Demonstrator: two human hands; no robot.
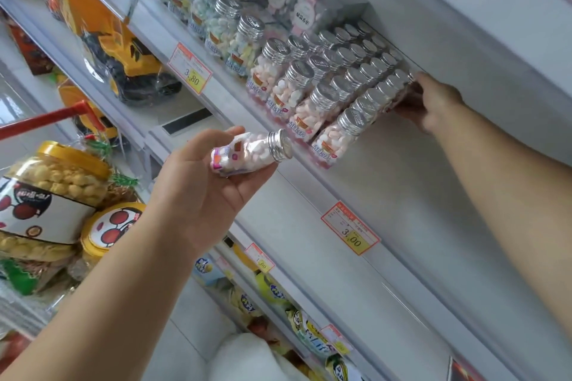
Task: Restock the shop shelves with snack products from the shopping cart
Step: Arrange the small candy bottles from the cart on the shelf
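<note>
My left hand [204,182] holds two small clear candy bottles [247,153] with silver caps, lying on their sides in my palm below the shelf edge. My right hand [433,102] reaches deep into the shelf [365,170] and grips a candy bottle [402,93] at the back of the rightmost row. Rows of the same silver-capped bottles [322,90] filled with pink and white candies stand on that shelf. The shopping cart's red handle [46,120] shows at the left.
Large yellow-lidded snack jars [55,189] sit in the cart at lower left. Yellow toy trucks in bags [123,62] fill the shelf to the left. Price tags [351,229] hang on shelf edges. Yellow snack packets [297,318] line a lower shelf.
</note>
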